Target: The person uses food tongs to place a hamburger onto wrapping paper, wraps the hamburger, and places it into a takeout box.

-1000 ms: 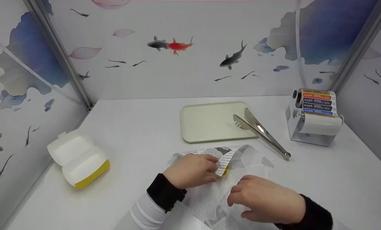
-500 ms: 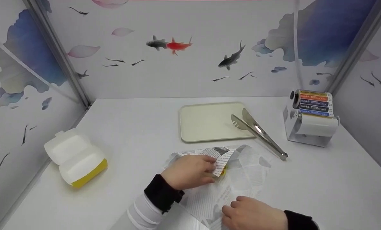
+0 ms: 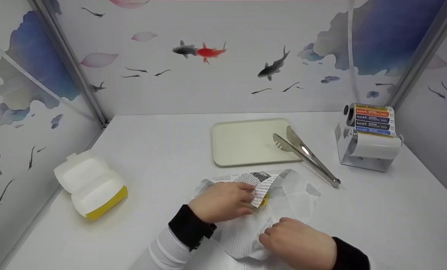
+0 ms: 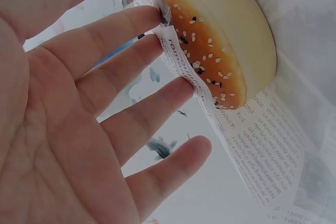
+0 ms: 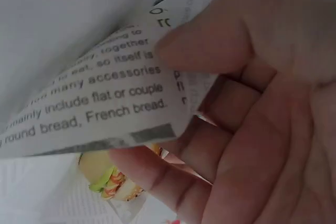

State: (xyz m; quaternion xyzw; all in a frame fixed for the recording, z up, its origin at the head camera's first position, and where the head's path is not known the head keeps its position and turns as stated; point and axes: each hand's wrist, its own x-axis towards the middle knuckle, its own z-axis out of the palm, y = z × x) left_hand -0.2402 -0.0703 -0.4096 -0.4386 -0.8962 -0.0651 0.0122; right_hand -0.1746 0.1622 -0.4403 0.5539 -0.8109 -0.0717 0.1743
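Observation:
A hamburger with a sesame bun (image 4: 207,51) lies on newsprint-patterned wrapping paper (image 3: 291,202). Part of the sheet is folded over it, so from the head only a small yellow patch of the burger (image 3: 265,198) shows. My left hand (image 3: 223,201) rests on that fold, and in the left wrist view its straight fingertips press the paper against the bun. Nearer to me, my right hand (image 3: 300,242) pinches the sheet's near edge. The right wrist view has the thumb on top of the printed paper (image 5: 105,93) and fingers beneath, with the burger's filling (image 5: 113,182) beyond.
A pale rectangular tray (image 3: 242,144) sits behind the paper. Metal tongs (image 3: 311,159) lean across its right side. At the back right stands a white dispenser with label rolls (image 3: 371,138). An open white-and-yellow burger box (image 3: 92,187) is at the left. Walls border the table.
My right hand has come down toward the front of the sheet and taken hold of its near edge, which now curls up slightly. The left hand has stayed on the fold.

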